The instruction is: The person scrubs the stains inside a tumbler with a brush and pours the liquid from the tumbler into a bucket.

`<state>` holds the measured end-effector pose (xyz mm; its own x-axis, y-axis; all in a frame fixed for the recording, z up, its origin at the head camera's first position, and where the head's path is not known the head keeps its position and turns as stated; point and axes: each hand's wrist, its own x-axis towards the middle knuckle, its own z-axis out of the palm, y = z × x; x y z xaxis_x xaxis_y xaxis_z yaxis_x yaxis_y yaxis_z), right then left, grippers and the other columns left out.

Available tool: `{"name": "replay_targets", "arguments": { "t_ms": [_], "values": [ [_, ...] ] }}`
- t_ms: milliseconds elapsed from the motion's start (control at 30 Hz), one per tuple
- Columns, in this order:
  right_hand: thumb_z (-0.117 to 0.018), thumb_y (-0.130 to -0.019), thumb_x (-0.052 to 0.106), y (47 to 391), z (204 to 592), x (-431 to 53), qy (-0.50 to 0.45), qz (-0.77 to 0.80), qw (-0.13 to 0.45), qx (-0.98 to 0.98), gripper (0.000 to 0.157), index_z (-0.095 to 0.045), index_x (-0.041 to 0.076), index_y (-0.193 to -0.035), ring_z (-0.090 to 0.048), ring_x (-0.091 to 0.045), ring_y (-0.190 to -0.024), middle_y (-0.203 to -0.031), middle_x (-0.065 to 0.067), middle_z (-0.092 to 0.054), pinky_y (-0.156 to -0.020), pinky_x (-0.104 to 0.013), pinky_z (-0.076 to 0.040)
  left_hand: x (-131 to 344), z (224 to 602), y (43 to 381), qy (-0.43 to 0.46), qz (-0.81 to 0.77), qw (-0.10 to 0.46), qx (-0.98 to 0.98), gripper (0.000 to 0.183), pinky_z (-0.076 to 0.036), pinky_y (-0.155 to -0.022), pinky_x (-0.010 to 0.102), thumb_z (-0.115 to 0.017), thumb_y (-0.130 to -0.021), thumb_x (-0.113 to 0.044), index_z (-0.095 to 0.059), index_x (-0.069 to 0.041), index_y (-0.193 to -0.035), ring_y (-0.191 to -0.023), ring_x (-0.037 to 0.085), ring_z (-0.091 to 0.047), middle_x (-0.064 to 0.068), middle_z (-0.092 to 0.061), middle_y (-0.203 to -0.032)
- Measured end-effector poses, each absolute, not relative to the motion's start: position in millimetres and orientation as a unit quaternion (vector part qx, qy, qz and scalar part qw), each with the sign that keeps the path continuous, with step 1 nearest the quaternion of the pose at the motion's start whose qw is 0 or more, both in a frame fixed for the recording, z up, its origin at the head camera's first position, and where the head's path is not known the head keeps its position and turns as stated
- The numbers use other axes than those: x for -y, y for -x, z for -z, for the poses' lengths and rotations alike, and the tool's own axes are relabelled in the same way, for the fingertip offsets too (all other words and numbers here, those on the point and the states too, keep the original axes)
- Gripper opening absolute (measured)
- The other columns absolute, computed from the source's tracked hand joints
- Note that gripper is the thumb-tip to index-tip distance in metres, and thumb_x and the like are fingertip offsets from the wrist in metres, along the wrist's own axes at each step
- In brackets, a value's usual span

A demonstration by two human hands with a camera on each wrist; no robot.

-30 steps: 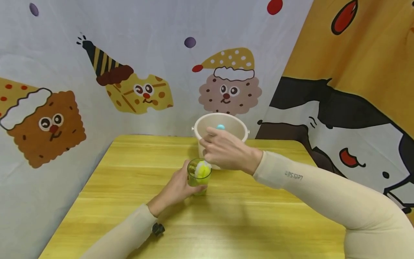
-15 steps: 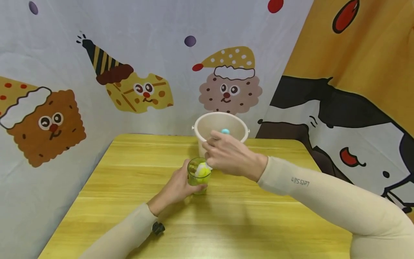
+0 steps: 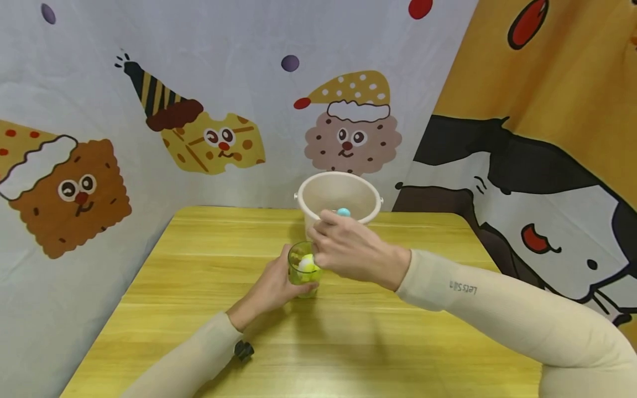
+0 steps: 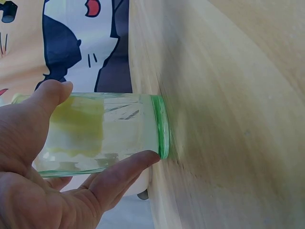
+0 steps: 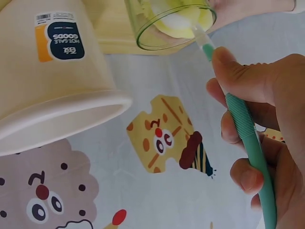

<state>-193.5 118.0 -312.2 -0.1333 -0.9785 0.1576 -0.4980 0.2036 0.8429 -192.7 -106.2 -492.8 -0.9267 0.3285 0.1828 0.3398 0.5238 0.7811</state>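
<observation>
My left hand (image 3: 269, 287) grips a green-tinted drinking glass (image 4: 128, 126) around its side. The glass is upright, its base at the tabletop in the left wrist view. A sponge cup brush, with a teal handle (image 5: 257, 157) and ribbed grip, is held in my right hand (image 3: 357, 249), thumb and fingers wrapped along it. Its yellow-and-white sponge head (image 3: 307, 264) sits inside the glass, below the rim. The handle slants up out of the glass mouth, and its light-blue end (image 3: 343, 211) pokes out above my right hand.
A cream bucket (image 3: 339, 182) with a label on its side stands right behind the glass and my right hand. The yellow wood-grain table (image 3: 209, 243) ends at a cartoon-printed cloth (image 3: 224, 50) hanging behind it.
My right hand has shifted slightly, and the sponge head has gone lower into the glass. The handle's end has dropped a little. My left hand and the glass stay in place.
</observation>
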Motion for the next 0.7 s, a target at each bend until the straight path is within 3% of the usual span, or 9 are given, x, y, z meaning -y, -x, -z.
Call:
{"name": "replay_targets", "arguments": {
  "t_ms": [400,700],
  "values": [
    [-0.092,-0.093,0.031,187.1,311.5,-105.8,-0.545,0.34,0.4,0.653,0.005,-0.087,0.031,-0.092,-0.064,-0.014,-0.082,-0.091,0.007,-0.078,-0.096,-0.03,-0.044,105.2,493.9,194.9,0.183,0.456,-0.004,0.871,0.088,-0.066,-0.094,0.036,-0.1,-0.095,-0.038,-0.047,-0.008,-0.158,-0.111,0.014,-0.075,0.006,-0.079,-0.131],
    [-0.084,-0.098,0.037,196.6,303.9,-90.7,-0.553,0.343,0.362,0.668,0.006,-0.086,0.035,-0.094,-0.068,-0.013,-0.087,-0.096,0.01,-0.078,-0.101,-0.032,-0.044,106.1,492.8,194.1,0.19,0.461,-0.006,0.867,0.091,-0.067,-0.097,0.035,-0.1,-0.096,-0.035,-0.043,-0.009,-0.162,-0.114,0.015,-0.076,0.006,-0.077,-0.134]
  ]
}}
